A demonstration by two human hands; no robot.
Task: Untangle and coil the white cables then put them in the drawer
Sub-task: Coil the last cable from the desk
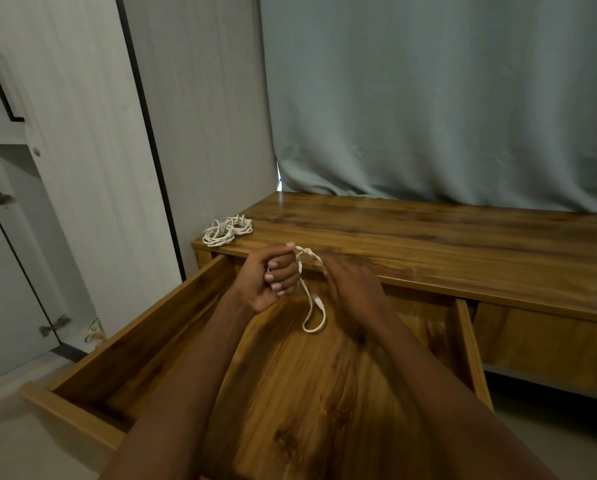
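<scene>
My left hand (271, 280) is curled into a fist round a white cable (311, 306), above the open wooden drawer (144, 327). The cable runs from the top of the fist toward my right hand (354, 289), and a loop with a connector hangs down between both hands. My right hand is motion-blurred with its back to the camera; its fingers touch the cable near the desk's front edge, and I cannot see how they lie. Two other white cables (226, 230) lie bundled on the desk's (428, 244) left corner.
A grey-green curtain (428, 98) hangs behind the desk. A pale wardrobe (65, 168) with a black handle stands on the left, close to the drawer's left wall. The drawer's inside holds nothing but my arms above it.
</scene>
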